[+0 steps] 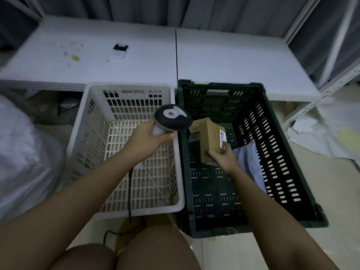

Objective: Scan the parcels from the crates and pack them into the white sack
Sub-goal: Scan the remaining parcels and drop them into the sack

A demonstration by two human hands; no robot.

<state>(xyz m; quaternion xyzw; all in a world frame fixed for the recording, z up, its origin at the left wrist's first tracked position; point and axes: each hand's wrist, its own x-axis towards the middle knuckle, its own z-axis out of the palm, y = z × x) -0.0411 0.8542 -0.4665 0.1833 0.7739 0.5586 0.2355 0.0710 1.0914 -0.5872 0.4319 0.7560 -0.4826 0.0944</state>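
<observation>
White tables (224, 61) back two floor crates as a left hand (150, 138) grips a corded scanner (172, 117) over the white crate (93, 121), apparently to read the label on a brown parcel (211, 141) the right hand (224, 157) clasps above the green crate (282, 152); the white sack (21, 152) waits left, unobstructed

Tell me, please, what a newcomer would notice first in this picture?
Probably the two hands in the middle: the left hand grips a barcode scanner above the white crate, and the right hand holds a brown cardboard parcel over the dark green crate. A grey-blue mailer bag lies inside the green crate.
</observation>
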